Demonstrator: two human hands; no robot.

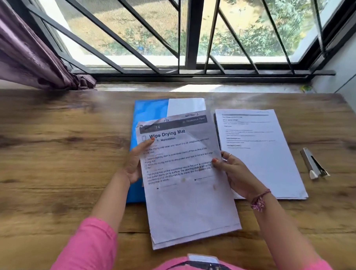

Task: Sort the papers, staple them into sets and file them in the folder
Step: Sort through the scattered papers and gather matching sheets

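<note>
I hold a set of printed papers (183, 176) headed "Wipe Drying Mat" above the wooden table. My left hand (134, 163) grips its left edge, thumb on the front. My right hand (234, 174) pinches its right edge, thumb on the page. The set's top left corner is folded over. Under it lies a blue folder (145, 117) with a white sheet (184, 106) showing at its top. A second stack of printed papers (260, 150) lies flat to the right. A metal stapler (313, 164) lies further right on the table.
The wooden table (50, 149) runs up to a window sill and a barred window (187, 43) at the back. A purple curtain (27, 54) hangs at the back left. A grey wall (355, 81) borders the right side.
</note>
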